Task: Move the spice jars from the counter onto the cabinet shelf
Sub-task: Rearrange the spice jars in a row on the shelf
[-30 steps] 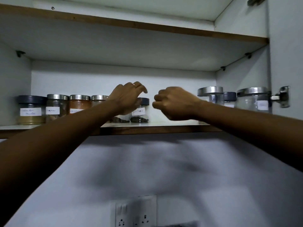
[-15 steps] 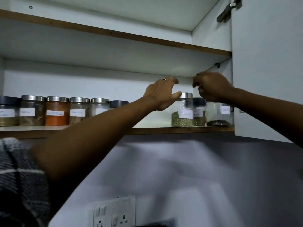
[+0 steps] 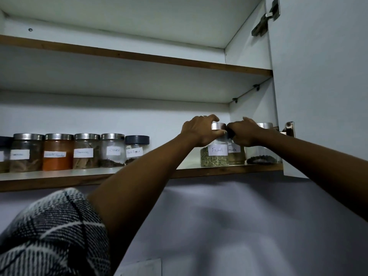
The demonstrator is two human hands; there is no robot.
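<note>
The right hand [image 3: 244, 133] hides the masala jar [image 3: 236, 155]'s lid. At nine o'clock, the frame edge cuts a dark-lidded jar [image 3: 3, 154].

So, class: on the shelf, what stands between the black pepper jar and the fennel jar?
No jar: in the head view only bare shelf separates the black pepper jar from the fennel jar, with the left forearm reaching in front.

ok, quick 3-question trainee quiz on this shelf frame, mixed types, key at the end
1. True or false: the left hand grips the lid of the Fennel jar.
2. Which jar stands nearest the cabinet door? A) Cloves jar B) dark-seed jar C) orange powder jar
3. Fill in: the right hand holds the ____ jar.

Key: 1 true; 2 B; 3 masala
</note>
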